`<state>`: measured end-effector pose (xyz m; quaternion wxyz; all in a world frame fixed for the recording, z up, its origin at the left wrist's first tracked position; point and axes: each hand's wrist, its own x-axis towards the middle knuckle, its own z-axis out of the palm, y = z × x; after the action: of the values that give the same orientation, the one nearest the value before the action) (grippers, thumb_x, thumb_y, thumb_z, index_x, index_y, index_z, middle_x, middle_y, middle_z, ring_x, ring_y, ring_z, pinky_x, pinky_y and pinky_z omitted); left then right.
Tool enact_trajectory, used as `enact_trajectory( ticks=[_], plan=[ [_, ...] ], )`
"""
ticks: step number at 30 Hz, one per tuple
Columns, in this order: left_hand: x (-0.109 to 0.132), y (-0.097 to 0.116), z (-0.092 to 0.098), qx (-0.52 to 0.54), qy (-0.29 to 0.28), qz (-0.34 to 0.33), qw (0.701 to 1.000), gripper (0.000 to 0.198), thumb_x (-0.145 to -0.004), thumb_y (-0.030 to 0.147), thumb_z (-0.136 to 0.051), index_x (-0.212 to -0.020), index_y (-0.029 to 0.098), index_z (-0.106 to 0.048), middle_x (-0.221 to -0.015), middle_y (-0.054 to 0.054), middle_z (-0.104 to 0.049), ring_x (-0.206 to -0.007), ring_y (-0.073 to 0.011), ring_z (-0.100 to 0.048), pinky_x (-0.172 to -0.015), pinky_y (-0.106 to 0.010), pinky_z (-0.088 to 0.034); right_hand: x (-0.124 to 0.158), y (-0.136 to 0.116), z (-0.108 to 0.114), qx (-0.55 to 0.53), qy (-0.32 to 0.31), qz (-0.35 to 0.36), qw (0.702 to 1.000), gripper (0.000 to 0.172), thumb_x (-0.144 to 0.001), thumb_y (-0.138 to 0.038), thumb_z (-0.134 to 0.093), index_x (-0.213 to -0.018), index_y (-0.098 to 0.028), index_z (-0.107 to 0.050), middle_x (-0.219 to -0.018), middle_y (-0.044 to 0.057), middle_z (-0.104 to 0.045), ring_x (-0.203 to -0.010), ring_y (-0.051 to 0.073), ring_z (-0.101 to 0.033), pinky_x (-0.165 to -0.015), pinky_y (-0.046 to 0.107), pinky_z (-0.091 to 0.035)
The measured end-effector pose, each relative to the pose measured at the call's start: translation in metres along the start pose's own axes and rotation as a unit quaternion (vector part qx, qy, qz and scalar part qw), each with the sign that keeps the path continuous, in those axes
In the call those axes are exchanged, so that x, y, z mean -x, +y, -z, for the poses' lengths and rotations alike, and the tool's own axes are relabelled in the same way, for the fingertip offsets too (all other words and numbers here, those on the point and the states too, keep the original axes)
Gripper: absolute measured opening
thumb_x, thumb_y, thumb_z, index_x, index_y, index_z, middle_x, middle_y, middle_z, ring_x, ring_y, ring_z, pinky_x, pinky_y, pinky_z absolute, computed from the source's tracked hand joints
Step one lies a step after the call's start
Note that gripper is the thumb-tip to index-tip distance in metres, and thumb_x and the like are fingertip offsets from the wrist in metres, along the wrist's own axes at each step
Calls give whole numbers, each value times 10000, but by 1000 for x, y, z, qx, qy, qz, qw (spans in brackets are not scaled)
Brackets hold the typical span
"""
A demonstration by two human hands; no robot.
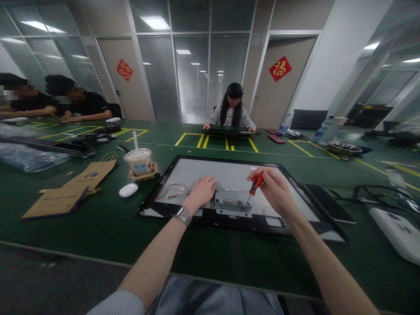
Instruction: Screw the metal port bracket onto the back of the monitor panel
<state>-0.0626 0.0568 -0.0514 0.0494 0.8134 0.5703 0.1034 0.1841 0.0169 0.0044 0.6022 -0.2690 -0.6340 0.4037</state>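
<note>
A large monitor panel [183, 173] with a black frame and pale grey back lies flat before me. On it sits a metal box [229, 199] with connector ports along its near side. My right hand [274, 188] grips a red and black screwdriver [256, 183], its shaft slanting down to the box's right end. Whether the tip sits in a screw is too small to tell. My left hand [203, 191] lies with fingers stretched out at the box's left edge. Thin wires [173, 190] run across the panel left of that hand.
To the left stand an iced drink cup [138, 161], a white mouse [128, 190] and paper bags [88, 179]. A dark phone-like slab [328, 202] and a white device [395, 232] lie right. Across the table a person [233, 109] holds a dark panel; two more people sit far left.
</note>
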Motion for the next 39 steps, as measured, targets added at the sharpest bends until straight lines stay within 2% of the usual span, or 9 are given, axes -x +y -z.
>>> enact_trajectory(
  ticks=[3,6,11,14,17,21,25,31,39],
  plan=[
    [0,0,0,-1,-2,1,1000,435,-1033,241,-363,-1433,192,-526,-1572,-105,-470,-1461,-260,-427,-1226,-477,-309,0,1,1,16,0,-3,1000,248,-938,-503,-636,-1029,-284,-706,-993,41,-732,-926,220,-699,-882,417,-563],
    [0,1,1,0,-4,3,1000,437,-1035,239,-358,-1437,191,-523,-1577,-106,-464,-1462,-263,-428,-1227,-482,-307,-1,1,3,47,1,-3,999,258,-910,-462,-683,-1094,-283,-709,-975,43,-731,-901,226,-695,-851,425,-568],
    [1,1,3,2,-5,0,1000,442,-1039,244,-358,-1449,192,-513,-1575,-108,-466,-1470,-265,-417,-1225,-489,-313,0,1,3,56,15,5,998,158,-767,-330,-834,-881,-277,-737,-850,6,-678,-813,196,-655,-733,348,-556],
    [1,1,3,3,-4,0,1000,442,-1040,245,-354,-1448,191,-515,-1570,-111,-470,-1467,-266,-420,-1222,-494,-317,2,5,2,40,13,7,999,142,-742,-320,-847,-837,-279,-750,-869,4,-671,-852,200,-650,-756,347,-551],
    [1,1,2,3,-5,0,1000,444,-1038,244,-354,-1447,186,-516,-1574,-114,-464,-1465,-272,-421,-1222,-499,-315,4,7,1,33,-3,-24,999,199,-803,-369,-795,-982,-286,-775,-915,22,-701,-893,213,-664,-796,371,-552],
    [0,0,2,2,-6,1,1000,446,-1037,246,-351,-1447,187,-517,-1580,-111,-457,-1465,-272,-421,-1225,-498,-309,6,5,-1,25,-34,-49,998,346,-910,-429,-684,-1226,-291,-708,-955,44,-733,-939,228,-675,-828,404,-556],
    [0,1,2,2,-7,3,1000,443,-1033,248,-357,-1446,206,-515,-1576,-99,-466,-1467,-256,-419,-1226,-483,-311,4,3,-3,-3,-18,-23,1000,263,-928,-483,-661,-1105,-301,-732,-952,34,-737,-921,223,-687,-838,405,-553],
    [1,1,2,-1,-4,3,1000,442,-1029,239,-361,-1439,200,-523,-1572,-99,-471,-1459,-256,-429,-1226,-482,-307,1,3,-3,-30,32,-9,999,215,-830,-513,-776,-864,-303,-752,-854,0,-705,-856,190,-672,-761,333,-545],
    [1,1,3,-1,-5,4,1000,442,-1037,250,-357,-1443,190,-522,-1569,-104,-474,-1457,-257,-434,-1226,-479,-314,0,1,-1,-42,28,-7,999,180,-897,-463,-706,-977,-309,-751,-900,17,-724,-868,197,-664,-812,376,-538]
  ],
)
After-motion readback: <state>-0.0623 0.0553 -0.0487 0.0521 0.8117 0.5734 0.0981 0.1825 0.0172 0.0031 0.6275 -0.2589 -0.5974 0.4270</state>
